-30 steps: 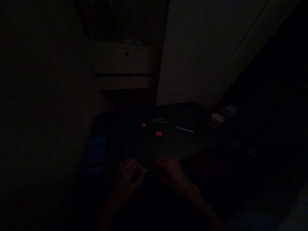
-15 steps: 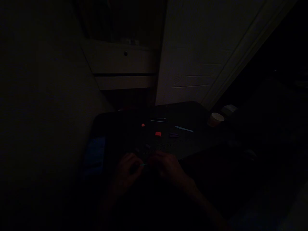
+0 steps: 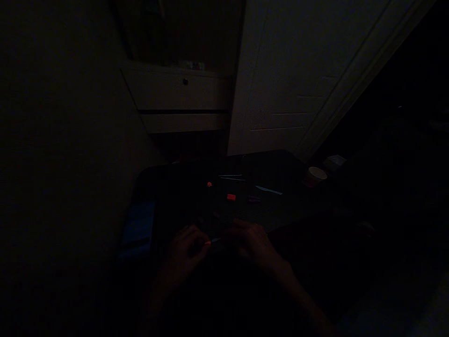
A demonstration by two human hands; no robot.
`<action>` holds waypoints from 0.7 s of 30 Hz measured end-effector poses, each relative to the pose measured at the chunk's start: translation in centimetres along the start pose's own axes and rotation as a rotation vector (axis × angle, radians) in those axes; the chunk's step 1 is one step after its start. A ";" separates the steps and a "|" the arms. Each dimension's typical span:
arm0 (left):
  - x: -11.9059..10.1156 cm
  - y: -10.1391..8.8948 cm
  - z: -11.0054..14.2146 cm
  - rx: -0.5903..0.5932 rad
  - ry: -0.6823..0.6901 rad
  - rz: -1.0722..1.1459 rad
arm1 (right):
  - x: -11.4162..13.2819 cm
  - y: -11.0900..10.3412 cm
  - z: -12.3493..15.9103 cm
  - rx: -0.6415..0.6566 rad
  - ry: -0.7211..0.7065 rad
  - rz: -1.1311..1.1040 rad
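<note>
The light is very dim. Near the front of the dark table, my left hand (image 3: 189,245) is closed with its fingertips pinched on a small bright orange piece (image 3: 208,243). My right hand (image 3: 247,238) is closed round a thin pale blue tool (image 3: 216,239), whose tip points left at the orange piece; the rest of it is hidden in the fingers. Past the hands lie an orange block (image 3: 231,197), a small orange lump (image 3: 209,184) and purple pieces (image 3: 254,199). Two dark lumps, one of them a dim lump (image 3: 216,215), lie just beyond my fingers.
Two thin pale sticks (image 3: 231,178) and a pale blue plastic knife (image 3: 268,190) lie farther back on the table (image 3: 273,161). A paper cup (image 3: 315,177) stands at the right. A blue flat object (image 3: 137,224) lies at the left edge. Behind are a drawer front (image 3: 182,96) and a pale panel (image 3: 277,93).
The blue tool's tip has drawn slightly right, away from my left fingers. The orange piece now shows at my left fingertips. The view has shifted a little.
</note>
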State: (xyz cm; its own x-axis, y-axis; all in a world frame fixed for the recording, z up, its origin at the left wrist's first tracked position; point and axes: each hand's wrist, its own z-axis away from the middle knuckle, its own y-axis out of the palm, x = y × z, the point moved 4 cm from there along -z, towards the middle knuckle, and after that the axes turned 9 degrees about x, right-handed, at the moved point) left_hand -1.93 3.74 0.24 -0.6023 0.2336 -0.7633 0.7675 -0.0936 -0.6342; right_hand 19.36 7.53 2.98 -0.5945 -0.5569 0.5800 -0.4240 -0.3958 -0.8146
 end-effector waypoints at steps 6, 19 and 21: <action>-0.4 -0.2 -0.1 -0.023 -0.008 0.008 | 0.1 0.1 0.2 -0.058 -0.011 -0.073; -0.7 -0.2 0.1 -0.016 0.045 -0.035 | 0.9 0.1 0.5 -0.026 -0.027 -0.095; -0.7 -0.2 0.1 -0.016 0.051 -0.049 | 1.0 0.1 0.5 -0.025 -0.031 -0.108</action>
State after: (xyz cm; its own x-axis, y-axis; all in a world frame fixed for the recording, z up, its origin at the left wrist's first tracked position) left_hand -1.66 3.53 0.86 -0.6276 0.2862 -0.7240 0.7411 -0.0652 -0.6682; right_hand 19.10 6.59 3.48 -0.5234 -0.5347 0.6634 -0.5011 -0.4366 -0.7472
